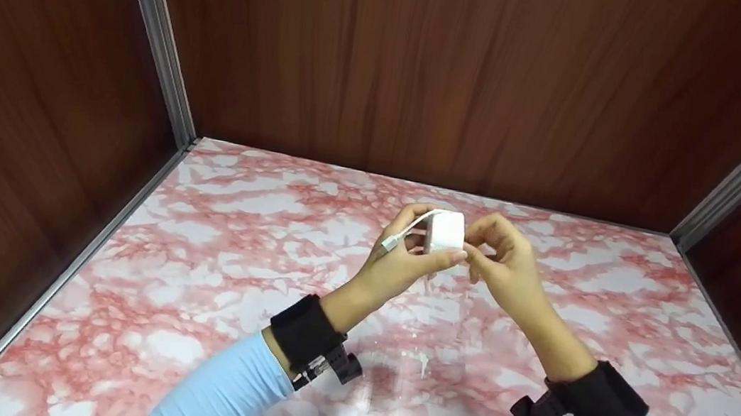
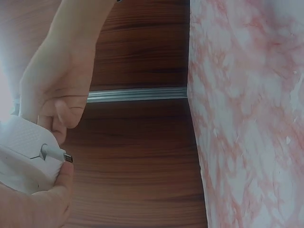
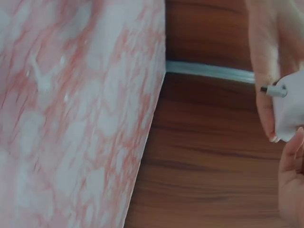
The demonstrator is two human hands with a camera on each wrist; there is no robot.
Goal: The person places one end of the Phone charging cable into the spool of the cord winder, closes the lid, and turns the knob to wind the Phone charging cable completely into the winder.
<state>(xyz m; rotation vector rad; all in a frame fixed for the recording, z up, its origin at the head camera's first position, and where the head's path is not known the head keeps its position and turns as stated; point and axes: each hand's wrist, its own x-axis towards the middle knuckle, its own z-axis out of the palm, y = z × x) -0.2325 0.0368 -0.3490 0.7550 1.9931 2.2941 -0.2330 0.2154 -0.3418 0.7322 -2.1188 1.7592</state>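
A small white box-shaped charging block [image 1: 446, 231] is held up above the tabletop, most likely a power bank. My left hand [image 1: 399, 258] grips it from the left, thumb along its near edge. A short white cable [image 1: 411, 226] with a metal-ended plug loops off its top over the left fingers. Another stubby plug [image 2: 57, 153] with a metal tip sticks out of the block in the left wrist view, and also shows in the right wrist view. My right hand [image 1: 503, 261] pinches at the block's right edge with bent thumb and fingers. Its fingertips are partly hidden.
Below the hands spreads a red-and-white marbled tabletop [image 1: 227, 261]. Dark wood-grain panels [image 1: 418, 64] wall in the back and both sides, joined by metal corner strips [image 1: 158, 22]. Each wrist carries a black strap [image 1: 307, 332] with a small camera.
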